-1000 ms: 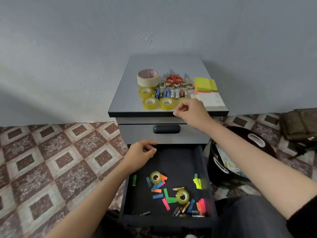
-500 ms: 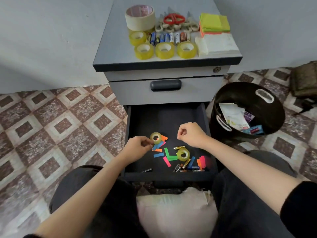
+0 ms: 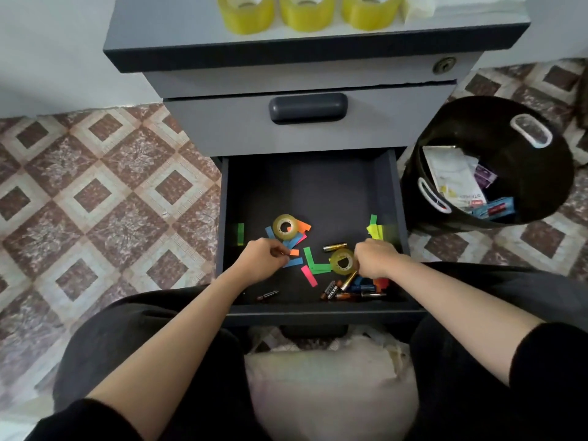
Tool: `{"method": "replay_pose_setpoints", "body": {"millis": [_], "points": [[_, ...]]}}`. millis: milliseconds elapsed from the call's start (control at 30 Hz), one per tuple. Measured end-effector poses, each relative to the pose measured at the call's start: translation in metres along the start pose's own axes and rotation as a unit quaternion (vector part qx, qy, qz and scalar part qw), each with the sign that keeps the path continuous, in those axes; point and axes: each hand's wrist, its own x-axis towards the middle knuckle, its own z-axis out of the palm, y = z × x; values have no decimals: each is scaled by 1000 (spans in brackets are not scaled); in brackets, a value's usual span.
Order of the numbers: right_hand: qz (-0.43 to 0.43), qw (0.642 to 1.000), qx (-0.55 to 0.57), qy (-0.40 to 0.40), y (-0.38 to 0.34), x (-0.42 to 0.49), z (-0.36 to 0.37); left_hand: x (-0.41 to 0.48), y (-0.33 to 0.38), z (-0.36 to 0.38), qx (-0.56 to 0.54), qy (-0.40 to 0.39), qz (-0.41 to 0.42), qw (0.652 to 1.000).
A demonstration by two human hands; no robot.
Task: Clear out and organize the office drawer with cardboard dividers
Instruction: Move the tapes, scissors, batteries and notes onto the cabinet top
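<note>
Along the front edge of the open drawer [image 3: 318,186] lies a heap of batteries [image 3: 348,286], towards its right corner. Just behind, the left hand [image 3: 262,264] curls its fingertips onto the coloured paper strips [image 3: 310,257] and seems to pinch one. The right hand [image 3: 377,261] is fisted beside a small tape roll [image 3: 342,261]; whether it grips anything I cannot tell. A second roll [image 3: 285,226] sits further back. This looks like the clearing-out step. Next, the loose bits likely need lifting to the cabinet top [image 3: 165,30], beside the yellow rolls [image 3: 305,12].
</note>
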Motion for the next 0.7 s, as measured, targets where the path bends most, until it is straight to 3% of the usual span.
{"method": "replay_pose_setpoints", "body": {"millis": [133, 467, 700], "points": [[0, 1000, -23, -13, -4, 8, 4, 6, -4, 2, -5, -5, -11, 1000], [37, 989, 109, -95, 7, 21, 18, 8, -5, 9, -12, -17, -5, 1000], [39, 980, 118, -158, 2, 26, 26, 9, -5, 10, -23, -22, -2, 999]]}}
